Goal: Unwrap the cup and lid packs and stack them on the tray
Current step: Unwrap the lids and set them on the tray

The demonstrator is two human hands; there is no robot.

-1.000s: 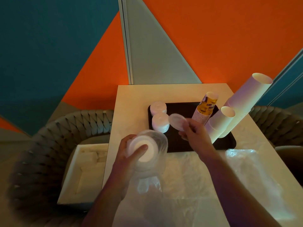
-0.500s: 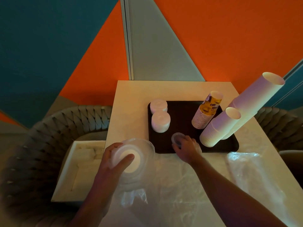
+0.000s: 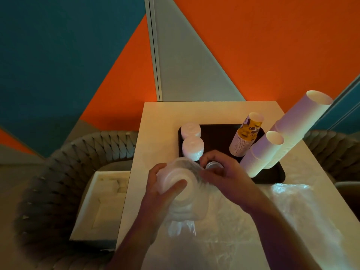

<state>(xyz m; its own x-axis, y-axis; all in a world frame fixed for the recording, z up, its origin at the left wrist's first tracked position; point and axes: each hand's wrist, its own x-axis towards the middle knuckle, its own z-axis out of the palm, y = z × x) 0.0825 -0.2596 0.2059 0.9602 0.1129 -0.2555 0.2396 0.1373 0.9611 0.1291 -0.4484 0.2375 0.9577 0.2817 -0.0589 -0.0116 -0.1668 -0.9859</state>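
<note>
Clear plastic wrap, still round a lid pack (image 3: 182,189), gripped in left hand (image 3: 155,193) above the table's near-left part, thumb across its top. Right hand (image 3: 224,175) just beside it, fingers curled at the pack's far edge, apparently pinching the wrap or a lid; cannot tell which. One small clear lid (image 3: 213,164) showing under those fingers, on the tray's near edge.

Done so far, judging by what stands: two white lid stacks (image 3: 191,142) on the left side of the dark tray (image 3: 216,133); a printed cup stack (image 3: 246,136) and two plain white cup stacks (image 3: 282,137) on its right side, all leaning toward the right corner. Left to do: emptying this last pack in hand and setting its lids down on the tray. Well past halfway, probably.

Around: loose wrap (image 3: 296,207) spread over the near half of the table (image 3: 155,133); a white box (image 3: 103,201) off the left edge on a woven chair (image 3: 64,172).

In the way: tall cup stacks tilted and near the right forearm, easy to knock; slack wrap underfoot of anything set down near the tray's front edge.
</note>
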